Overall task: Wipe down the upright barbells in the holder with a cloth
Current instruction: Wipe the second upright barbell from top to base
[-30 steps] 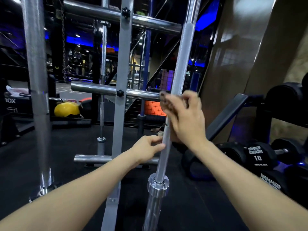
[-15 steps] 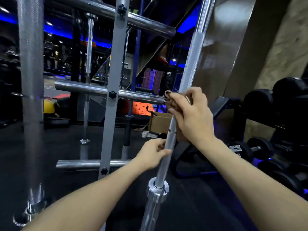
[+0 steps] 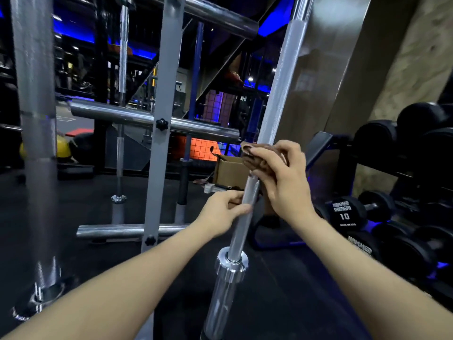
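Gripping the leaning barbell (image 3: pixel 274 114) low on its shaft with the left hand (image 3: pixel 224 213), fingers curled round the steel just above the collar (image 3: pixel 231 262). Pinching a brown cloth (image 3: pixel 261 158) against the shaft higher up with the right hand (image 3: pixel 285 182), fingers folded over the bunched fabric. Standing close on the left, a second barbell (image 3: pixel 34 133), upright. Crowding between them, a grey rack post (image 3: pixel 160 123). Lining the right edge, dumbbells (image 3: pixel 344 212); leaving open black floor (image 3: pixel 282 303) below.
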`<state>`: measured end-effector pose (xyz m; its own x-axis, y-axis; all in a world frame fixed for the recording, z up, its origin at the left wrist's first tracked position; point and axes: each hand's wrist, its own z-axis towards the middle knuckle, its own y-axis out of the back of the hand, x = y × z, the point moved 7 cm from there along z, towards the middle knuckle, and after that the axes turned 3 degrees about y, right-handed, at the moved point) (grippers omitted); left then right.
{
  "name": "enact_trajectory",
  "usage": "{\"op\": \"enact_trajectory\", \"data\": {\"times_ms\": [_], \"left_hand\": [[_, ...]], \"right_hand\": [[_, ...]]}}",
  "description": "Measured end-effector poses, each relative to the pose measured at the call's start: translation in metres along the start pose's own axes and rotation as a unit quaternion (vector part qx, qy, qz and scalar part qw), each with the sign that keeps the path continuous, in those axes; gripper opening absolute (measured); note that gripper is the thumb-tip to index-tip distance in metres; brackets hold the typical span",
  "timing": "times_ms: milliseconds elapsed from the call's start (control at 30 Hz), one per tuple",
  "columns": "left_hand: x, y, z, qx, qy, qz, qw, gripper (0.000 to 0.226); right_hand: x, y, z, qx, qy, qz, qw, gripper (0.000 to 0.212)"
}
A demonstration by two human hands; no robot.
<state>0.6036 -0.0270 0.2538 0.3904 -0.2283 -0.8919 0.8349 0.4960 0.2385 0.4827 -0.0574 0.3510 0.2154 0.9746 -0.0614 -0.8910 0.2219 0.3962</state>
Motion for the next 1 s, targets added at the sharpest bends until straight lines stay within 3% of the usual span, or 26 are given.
{"op": "enact_trajectory", "data": {"times_ms": [167,267,500,633,733,900,1000], "left_hand": [[0.018,0.008,-0.015,0.013,0.003,0.004,1.0,0.025],[0.021,0.007,-0.021,0.036,0.027,0.004,0.999,0.025],[0.051,-0.001,-0.03,0.019,0.04,0.028,0.999,0.027],[0.064,0.0,-0.038,0.012,0.037,0.047,0.998,0.022],[0.069,-0.003,-0.042,0.021,0.045,0.078,0.996,0.023],[0.081,-0.01,-0.043,0.049,0.07,0.121,0.989,0.032],[0.101,-0.011,-0.045,0.056,0.084,0.194,0.976,0.049]], "right_hand": [[-0.004,-0.041,-0.074,0.021,-0.046,0.109,0.993,0.034],[-0.004,-0.033,-0.064,0.032,-0.014,0.118,0.992,0.034],[-0.007,-0.025,-0.049,-0.084,-0.008,0.113,0.99,0.038],[-0.001,-0.055,-0.113,0.01,0.017,0.127,0.992,0.038],[0.0,-0.053,-0.111,0.059,0.047,0.121,0.99,0.035],[-0.014,-0.025,-0.053,-0.048,-0.002,0.107,0.993,0.043],[-0.01,-0.036,-0.073,-0.044,0.003,0.115,0.992,0.043]]}}
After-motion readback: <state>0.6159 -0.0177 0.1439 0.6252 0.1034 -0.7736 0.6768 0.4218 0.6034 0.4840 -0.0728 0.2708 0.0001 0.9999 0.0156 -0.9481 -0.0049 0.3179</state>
